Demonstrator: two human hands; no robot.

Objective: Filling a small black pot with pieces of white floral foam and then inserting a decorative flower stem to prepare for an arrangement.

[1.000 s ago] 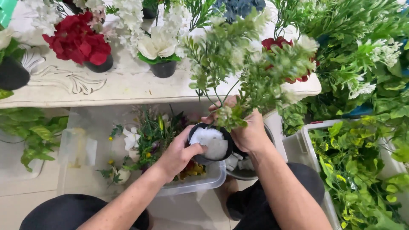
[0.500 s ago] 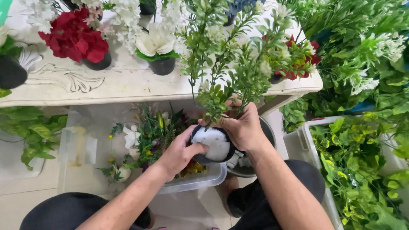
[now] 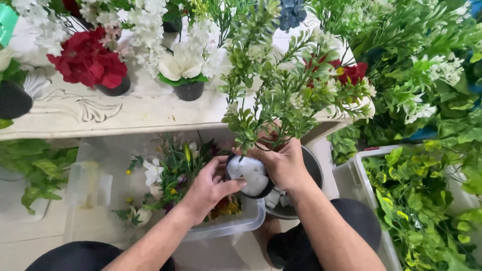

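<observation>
From the head camera, looking down, a small black pot [image 3: 249, 176] packed with white filler sits between both hands, raised above a clear plastic bin [image 3: 221, 228] of loose artificial flowers and just in front of the edge of a pale carved counter [image 3: 100, 113]. The left hand [image 3: 208, 188] cups the pot's near side, fingers curled partly round the rim and thumb lying across the white filler, which looks like a way to steady the pot while the stems are set; it is closed on the pot rather than spread. The right hand [image 3: 283, 163] is wrapped over the far side of the pot at the base of a green leafy sprig [image 3: 286, 90], its fingers gathered tight about the stems where they meet the filler, so the bushy top stands upright and tall, hiding part of the counter behind. Whether the fingertips pinch only the stems or the rim as well cannot be told. Behind the pot a grey metal bowl [image 3: 311, 170] shows under the right wrist. On the counter stand a red flower pot [image 3: 93, 62] and a white flower pot [image 3: 186, 68], finished-looking and well apart from the hands. At right a white crate [image 3: 351, 173] holds green leaf vines.
</observation>
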